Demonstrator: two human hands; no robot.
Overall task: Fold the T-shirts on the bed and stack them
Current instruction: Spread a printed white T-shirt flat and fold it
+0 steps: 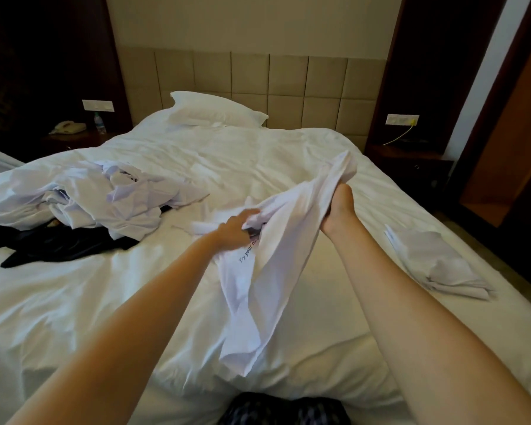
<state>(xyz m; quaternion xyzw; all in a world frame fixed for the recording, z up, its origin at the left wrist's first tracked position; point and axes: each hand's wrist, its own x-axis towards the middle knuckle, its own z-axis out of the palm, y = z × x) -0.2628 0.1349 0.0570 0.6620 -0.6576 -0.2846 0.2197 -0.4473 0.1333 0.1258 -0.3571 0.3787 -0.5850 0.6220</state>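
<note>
Your R hand (339,207) is fisted round a bunch of the white T-shirt (276,271), holding that end up off the bed (242,154); fabric sticks out above the fist. Your L hand (238,227) is lower & to the left, fingers curled into the same shirt near its middle, gripping it. Shirt hangs crumpled btwn both hands and trails down toward you, lower end resting on the bed. Dark print on it reads "Try your..", rest hidden by a fold. Unfolded pile (105,194) of white tees sits on the bed's left side, apart from the held one, partly on top of a dark garment (59,245). Folded stack (436,262) of white tees lies near the bed's right edge, right of your R hand, not touching it. Bkgd: pillow (215,110) at the padded headboard (288,84), phone (68,127) & water bottle (99,121) on the left nightstand (74,141).
</note>
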